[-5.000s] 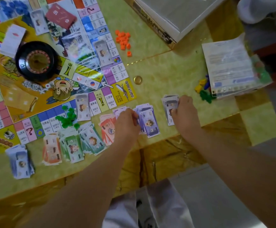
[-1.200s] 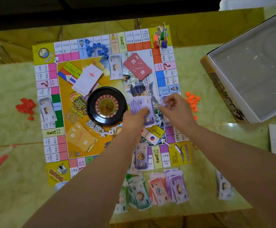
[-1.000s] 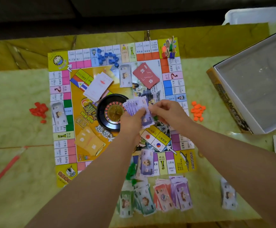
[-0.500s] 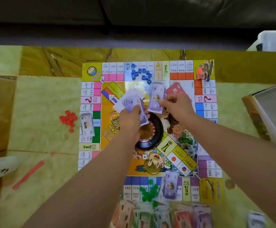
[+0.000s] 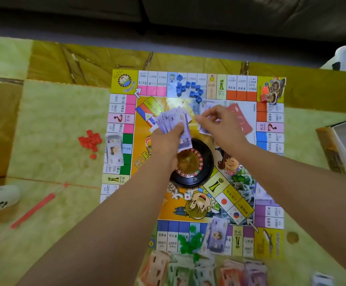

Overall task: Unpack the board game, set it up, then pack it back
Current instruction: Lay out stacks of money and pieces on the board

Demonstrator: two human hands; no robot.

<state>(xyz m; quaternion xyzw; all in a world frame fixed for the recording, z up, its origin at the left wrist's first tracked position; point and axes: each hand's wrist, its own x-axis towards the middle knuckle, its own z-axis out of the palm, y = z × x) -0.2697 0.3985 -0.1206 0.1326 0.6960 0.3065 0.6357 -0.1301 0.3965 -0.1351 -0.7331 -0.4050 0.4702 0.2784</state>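
Fan of purple paper banknotes (image 5: pixel 171 122) gripped in left hand (image 5: pixel 166 143), over square printed game board (image 5: pixel 269 215), beside black round roulette wheel (image 5: pixel 190 164); right hand (image 5: pixel 219 126) curled above single purple note (image 5: pixel 203 131), grip unclear

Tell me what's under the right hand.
A purple banknote lies on the game board under the right hand, its ends showing, beside the red card. The hand hides its middle and any notes beneath.

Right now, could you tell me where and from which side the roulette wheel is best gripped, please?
The roulette wheel is probably best taken by its raised black rim, from above on the right: it lies flat on the board, its right and near rim is bare, while the left hand, holding purple notes, covers its far left.
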